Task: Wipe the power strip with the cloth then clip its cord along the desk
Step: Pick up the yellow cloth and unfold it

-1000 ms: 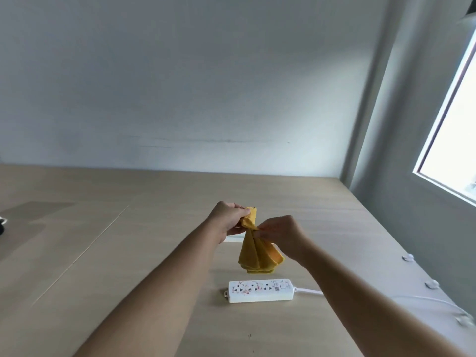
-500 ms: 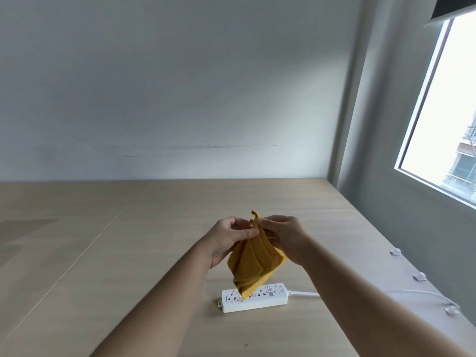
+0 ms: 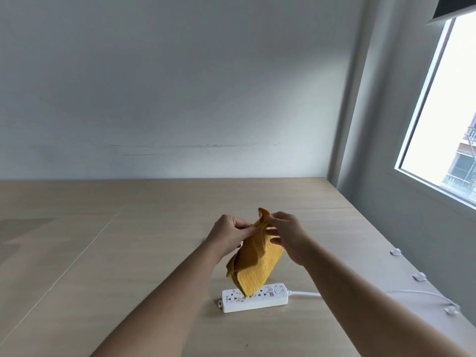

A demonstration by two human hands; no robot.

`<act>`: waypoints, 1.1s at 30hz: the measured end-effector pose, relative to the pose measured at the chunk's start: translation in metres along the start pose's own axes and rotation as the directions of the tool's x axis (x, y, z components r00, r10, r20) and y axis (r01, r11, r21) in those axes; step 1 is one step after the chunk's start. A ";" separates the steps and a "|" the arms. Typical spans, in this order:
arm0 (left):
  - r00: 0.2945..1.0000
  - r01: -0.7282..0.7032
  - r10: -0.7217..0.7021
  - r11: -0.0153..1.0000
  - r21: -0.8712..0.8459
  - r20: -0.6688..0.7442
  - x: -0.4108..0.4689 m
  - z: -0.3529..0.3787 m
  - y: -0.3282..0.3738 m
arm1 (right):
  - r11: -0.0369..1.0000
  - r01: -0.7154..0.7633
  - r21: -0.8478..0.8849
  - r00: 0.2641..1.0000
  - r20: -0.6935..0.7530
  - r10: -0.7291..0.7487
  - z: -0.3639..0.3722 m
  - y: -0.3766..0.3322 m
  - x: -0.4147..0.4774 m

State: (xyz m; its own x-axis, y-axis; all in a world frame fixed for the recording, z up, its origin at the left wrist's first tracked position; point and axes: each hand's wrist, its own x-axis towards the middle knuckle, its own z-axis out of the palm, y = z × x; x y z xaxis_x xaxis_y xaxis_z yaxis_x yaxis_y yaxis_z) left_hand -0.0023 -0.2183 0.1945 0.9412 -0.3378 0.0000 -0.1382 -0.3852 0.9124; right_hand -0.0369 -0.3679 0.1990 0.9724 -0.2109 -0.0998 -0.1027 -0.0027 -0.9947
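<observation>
A yellow cloth (image 3: pixel 253 264) hangs folded in the air, pinched at its top by my left hand (image 3: pixel 228 235) and my right hand (image 3: pixel 288 235). Its lower corner dangles just above a white power strip (image 3: pixel 255 297) lying flat on the wooden desk (image 3: pixel 128 253). The strip's white cord (image 3: pixel 306 294) runs right, passes behind my right forearm and reaches the nearest cable clip (image 3: pixel 451 309). Two more white clips (image 3: pixel 419 276) (image 3: pixel 395 252) sit farther back along the desk's right edge.
A white wall stands behind the desk. On the right a grey wall holds a bright window (image 3: pixel 443 124). The desk's right edge runs along that wall, just past the clips.
The cloth has swung lower and unfolded a little, its corner now over the power strip. Both hands stay pinched on its top, my right fingers spread more.
</observation>
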 end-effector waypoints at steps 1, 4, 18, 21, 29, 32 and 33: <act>1.000 -0.011 0.011 1.000 0.016 -0.003 0.002 -0.004 0.003 | 0.999 -0.008 0.033 1.000 -0.018 0.009 -0.001 -0.003 0.002; 0.999 -0.015 0.017 0.999 0.028 -0.041 0.009 -0.019 0.010 | 0.999 0.020 0.025 0.989 -0.144 -0.016 -0.017 -0.012 0.011; 0.971 -0.177 0.150 0.974 0.141 0.184 0.010 -0.027 0.081 | 0.714 0.282 -0.641 0.841 -0.194 -0.506 -0.050 -0.017 0.011; 0.973 -0.163 0.149 0.984 0.069 0.174 0.012 -0.023 0.087 | 0.812 0.498 -0.304 0.857 0.030 -0.514 -0.031 -0.017 -0.016; 0.991 -0.087 0.122 0.907 -0.412 0.060 0.016 -0.038 0.086 | 0.759 0.220 -0.613 0.965 0.250 -0.078 -0.012 0.037 -0.008; 0.990 -0.075 0.022 0.924 -0.375 -0.142 0.025 -0.047 0.063 | 0.858 0.168 -0.486 0.982 0.160 -0.101 -0.019 0.032 -0.011; 0.983 -0.055 -0.012 0.931 -0.361 -0.182 0.027 -0.049 0.054 | 0.897 0.151 -0.416 0.986 0.131 -0.105 -0.023 0.027 -0.013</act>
State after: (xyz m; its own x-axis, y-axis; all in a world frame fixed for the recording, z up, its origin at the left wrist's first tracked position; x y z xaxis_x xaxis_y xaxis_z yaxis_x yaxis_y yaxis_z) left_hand 0.0307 -0.2059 0.2636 0.9831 -0.1716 0.0634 -0.0695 -0.0297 0.9971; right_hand -0.0575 -0.3878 0.1738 0.9968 -0.0801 0.0028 -0.0329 -0.4409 -0.8970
